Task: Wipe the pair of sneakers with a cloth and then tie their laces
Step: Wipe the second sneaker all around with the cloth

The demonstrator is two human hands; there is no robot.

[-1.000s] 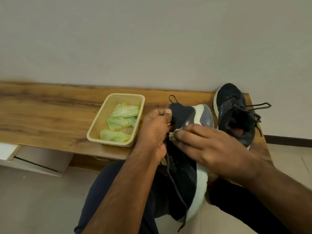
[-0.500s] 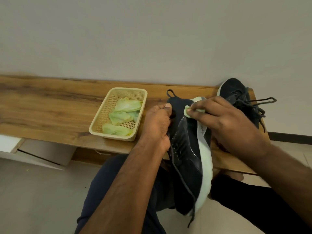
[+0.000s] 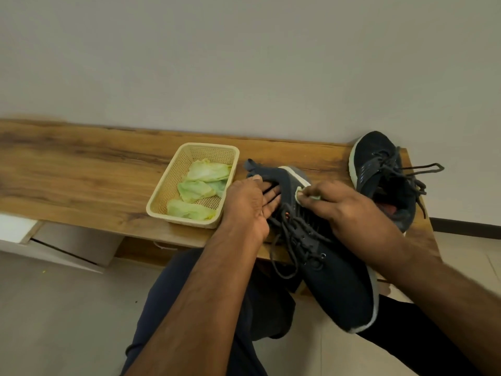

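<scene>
One wooden bench against plain grey wall

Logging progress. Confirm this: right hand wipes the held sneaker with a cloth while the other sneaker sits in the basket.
Wrong on one point: the other sneaker sits on the bench, not in the basket, which holds cloths. The head view shows it. The rest stands.

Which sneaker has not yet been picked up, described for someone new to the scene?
Follow the long wooden bench to its far right end. There a dark navy knit sneaker with a white sole rests beside the wall. Unlike its mate, no hand touches it, and its loose laces dangle off the bench edge.
</scene>
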